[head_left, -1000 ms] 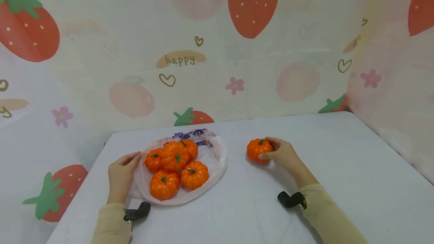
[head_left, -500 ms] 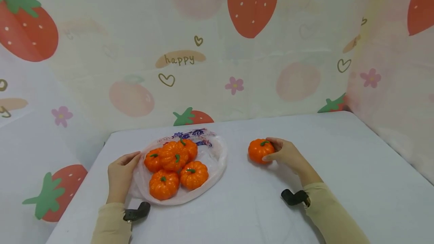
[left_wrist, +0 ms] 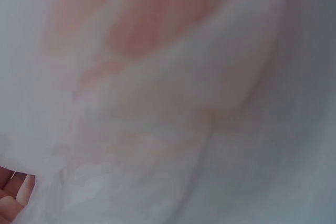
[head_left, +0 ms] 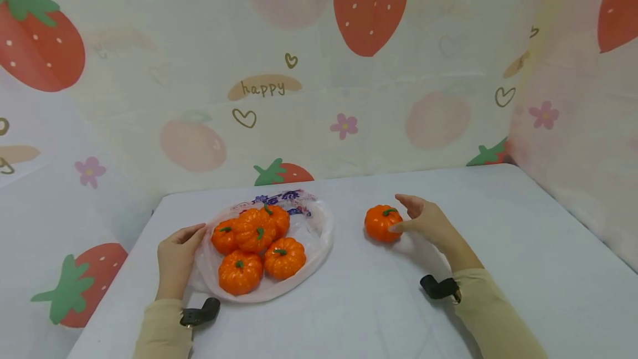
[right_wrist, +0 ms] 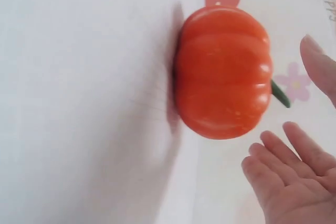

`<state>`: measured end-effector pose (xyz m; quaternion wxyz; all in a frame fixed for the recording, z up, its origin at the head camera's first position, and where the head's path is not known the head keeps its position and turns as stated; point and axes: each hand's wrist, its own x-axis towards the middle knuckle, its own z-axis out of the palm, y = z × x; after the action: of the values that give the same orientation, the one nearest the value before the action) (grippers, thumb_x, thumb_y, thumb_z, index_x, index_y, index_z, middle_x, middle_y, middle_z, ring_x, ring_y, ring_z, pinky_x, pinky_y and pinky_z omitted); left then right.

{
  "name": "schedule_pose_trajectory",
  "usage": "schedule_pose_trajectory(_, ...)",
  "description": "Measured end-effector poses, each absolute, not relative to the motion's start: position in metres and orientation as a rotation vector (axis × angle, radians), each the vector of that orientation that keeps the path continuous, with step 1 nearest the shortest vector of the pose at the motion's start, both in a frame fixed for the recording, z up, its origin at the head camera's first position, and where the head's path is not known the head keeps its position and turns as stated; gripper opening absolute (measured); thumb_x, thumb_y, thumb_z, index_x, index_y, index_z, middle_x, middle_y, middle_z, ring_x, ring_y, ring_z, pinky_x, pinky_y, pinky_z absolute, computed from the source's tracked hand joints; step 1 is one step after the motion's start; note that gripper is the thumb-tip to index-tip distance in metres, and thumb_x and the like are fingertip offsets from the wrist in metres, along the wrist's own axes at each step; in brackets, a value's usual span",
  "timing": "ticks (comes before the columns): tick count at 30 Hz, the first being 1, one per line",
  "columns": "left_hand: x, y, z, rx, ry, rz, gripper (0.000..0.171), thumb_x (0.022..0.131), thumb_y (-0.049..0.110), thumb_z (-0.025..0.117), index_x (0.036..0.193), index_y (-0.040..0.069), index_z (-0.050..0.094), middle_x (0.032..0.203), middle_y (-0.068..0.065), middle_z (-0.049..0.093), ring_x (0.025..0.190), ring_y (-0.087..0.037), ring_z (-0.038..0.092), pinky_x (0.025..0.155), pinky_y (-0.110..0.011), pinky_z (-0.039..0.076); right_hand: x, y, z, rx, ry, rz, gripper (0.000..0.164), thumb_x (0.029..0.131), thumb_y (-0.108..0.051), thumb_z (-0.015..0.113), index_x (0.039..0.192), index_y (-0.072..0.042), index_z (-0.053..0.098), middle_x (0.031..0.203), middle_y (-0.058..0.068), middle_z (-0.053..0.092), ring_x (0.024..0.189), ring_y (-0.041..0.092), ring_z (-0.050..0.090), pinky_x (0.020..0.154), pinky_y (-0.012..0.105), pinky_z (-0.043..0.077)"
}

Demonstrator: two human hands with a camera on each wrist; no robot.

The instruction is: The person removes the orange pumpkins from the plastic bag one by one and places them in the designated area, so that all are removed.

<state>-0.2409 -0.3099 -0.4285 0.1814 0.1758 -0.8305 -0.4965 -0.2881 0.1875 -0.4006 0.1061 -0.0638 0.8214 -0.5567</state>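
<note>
A small orange pumpkin (head_left: 381,224) with a green stem sits on the white table, right of the bag. My right hand (head_left: 430,227) is just beside it, fingers spread. In the right wrist view a gap shows between the pumpkin (right_wrist: 223,72) and the fingers of the right hand (right_wrist: 299,187). At the left, my left hand (head_left: 178,256) pinches the edge of a white plastic bag (head_left: 319,248). Inside the opened bag lie several more orange pumpkins (head_left: 241,272). The bag's film (left_wrist: 142,129) covers most of the left wrist view.
White cloth covers the table (head_left: 359,314). Behind it stands a backdrop (head_left: 309,143) printed with strawberries and flowers, and a similar sheet (head_left: 588,143) closes off the right side. Each wrist wears a black camera, the left camera (head_left: 201,312) lying close to the bag's near rim.
My right hand has loosened from the lone pumpkin and drawn back to the right, its fingers opening. That pumpkin now stands by itself. The left hand and the bag stay put.
</note>
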Motion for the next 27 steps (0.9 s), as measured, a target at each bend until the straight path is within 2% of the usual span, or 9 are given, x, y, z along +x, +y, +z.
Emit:
schedule_pose_trajectory(6,-0.242,-0.310,-0.430,0.500,-2.341,-1.426,0.042,0.096,0.042,0.063,0.123,0.010,0.071,0.126,-0.011,0.069,0.099,0.007,0.054,0.081,-0.001,0.042,-0.281,0.184,-0.387,-0.290,2.409,-1.768,0.083,0.082,-0.013,0.079,0.153,-0.008,0.036,0.162,0.012,0.032,0.152,0.031,0.026,0.121,0.043,0.026)
schedule_pose_trajectory(13,-0.241,-0.311,-0.430,0.506,-2.323,-1.433,0.040,0.097,0.040,0.063,0.123,0.011,0.071,0.126,-0.011,0.069,0.099,0.006,0.055,0.081,-0.001,0.043,-0.272,0.154,-0.381,-0.389,2.356,-1.839,0.080,0.081,-0.011,0.082,0.150,-0.011,0.042,0.159,0.011,0.037,0.150,0.029,0.031,0.117,0.037,0.030)
schedule_pose_trajectory(20,-0.243,-0.311,-0.428,0.483,-2.323,-1.422,0.041,0.096,0.040,0.064,0.122,0.009,0.071,0.123,-0.010,0.071,0.099,0.006,0.056,0.081,-0.002,0.043,-0.269,0.120,-0.383,-0.422,2.319,-1.894,0.077,0.076,-0.005,0.084,0.145,-0.011,0.050,0.154,0.010,0.046,0.147,0.028,0.037,0.119,0.040,0.031)
schedule_pose_trajectory(27,-0.241,-0.312,-0.430,0.486,-2.335,-1.412,0.040,0.096,0.039,0.064,0.121,0.009,0.072,0.118,-0.005,0.073,0.095,0.010,0.054,0.081,-0.002,0.042,-0.268,0.085,-0.389,-0.500,2.272,-1.923,0.078,0.074,-0.002,0.085,0.143,-0.008,0.051,0.152,0.010,0.048,0.145,0.025,0.040,0.117,0.036,0.034)
